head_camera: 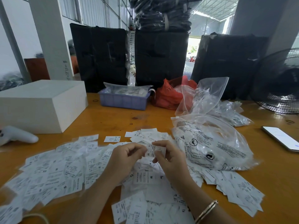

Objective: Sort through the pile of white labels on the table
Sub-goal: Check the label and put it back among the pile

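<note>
Both hands pinch one white label (152,150) between curled fingertips, left hand (125,156) at its left edge, right hand (169,157) at its right; beneath and on both sides of the held label, the pile of labels (64,170) covers the table (113,118), a printed plastic bag (210,143) just right of it
</note>
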Available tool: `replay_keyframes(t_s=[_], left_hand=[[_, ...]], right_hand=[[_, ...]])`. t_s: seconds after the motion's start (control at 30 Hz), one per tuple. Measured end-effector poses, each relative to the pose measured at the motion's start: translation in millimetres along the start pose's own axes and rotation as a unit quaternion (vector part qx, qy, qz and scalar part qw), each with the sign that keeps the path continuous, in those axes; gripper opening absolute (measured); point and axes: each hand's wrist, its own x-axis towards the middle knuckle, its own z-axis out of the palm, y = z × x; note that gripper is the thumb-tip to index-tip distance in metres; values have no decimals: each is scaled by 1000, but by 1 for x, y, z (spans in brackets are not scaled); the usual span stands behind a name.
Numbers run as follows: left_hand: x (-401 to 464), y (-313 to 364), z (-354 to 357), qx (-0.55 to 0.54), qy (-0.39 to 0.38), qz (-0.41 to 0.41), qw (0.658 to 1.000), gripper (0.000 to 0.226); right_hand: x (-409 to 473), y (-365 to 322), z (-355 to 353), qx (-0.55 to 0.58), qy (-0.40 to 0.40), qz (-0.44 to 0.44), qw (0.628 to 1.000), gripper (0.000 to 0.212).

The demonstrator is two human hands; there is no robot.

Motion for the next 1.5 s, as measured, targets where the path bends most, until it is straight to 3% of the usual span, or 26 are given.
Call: replay_keyframes(t_s=[0.17,0.47,0.6,0.7,0.8,1.2,1.3,1.43,1.5], left_hand=[[0,3,0,-10,1,-9,1000,16],[-1,4,-1,13,-70,-72,995,25],[0,1,-1,18,-80,-80,993,6],[0,2,1,19,-90,-69,993,5],[0,3,1,12,-74,-59,995,13],[0,-1,3,0,-37,-43,998,4],[-1,1,4,-6,-25,-26,999,15],[1,-1,3,-35,4,-25,999,3],[0,-2,4,-26,4,-24,999,3]], right_hand=[[0,3,-1,-2,-16,12,1000,36],[2,6,-1,16,-20,16,1000,41],[5,4,-3,73,6,28,997,25],[5,5,-3,72,7,24,997,21],[3,4,-2,41,-7,19,999,26],[2,2,0,-71,-22,-20,997,34],[1,0,4,-97,-55,-20,994,34],[2,2,1,-74,-2,-5,997,26],[2,2,1,-97,-16,-17,995,28]])
